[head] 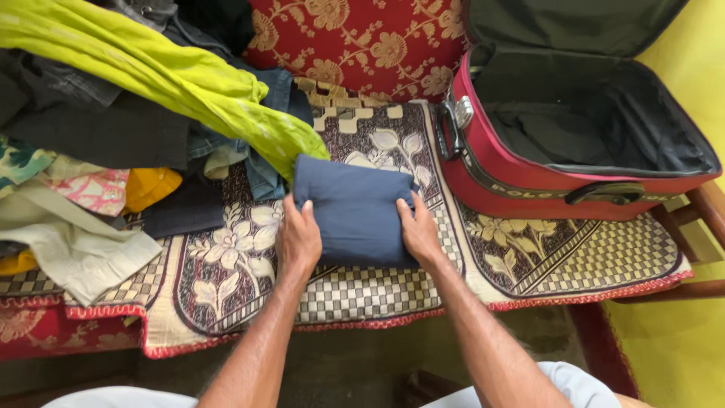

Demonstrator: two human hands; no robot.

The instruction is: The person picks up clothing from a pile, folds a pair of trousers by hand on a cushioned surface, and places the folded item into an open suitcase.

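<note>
From the head camera, much is cut off. The person's forearms enter from the bottom edge, and only scraps of a pale sleeve show at the lower corners. The heap of clothes (113,113) on the left runs off the top and left of the frame, so its full extent cannot be told; within it a lime-green cloth (166,72) drapes over dark garments, with a yellow piece and a pale folded one lower down. The lid of the red suitcase (559,151) is cropped at the top, and its dark lining sinks into shadow — whether anything lies at the bottom is hard to make out.

The folded navy garment (353,208) sits in the middle of the patterned cover (226,272), a woven, slightly coarse cloth with pale flowers, a checked border and a red scalloped fringe. The garment is a soft, matte rectangle with rounded edges, lying just left of the suitcase and just below the tail of the lime-green cloth.

The left hand (298,238) rests at its left edge, fingers together and flat. The right hand (418,233) presses its right edge, fingers close together and slightly curled onto the fabric — neither hand visibly lifts it. The suitcase stands open, its shell smooth fabric with a dark handle on the near side.
</note>
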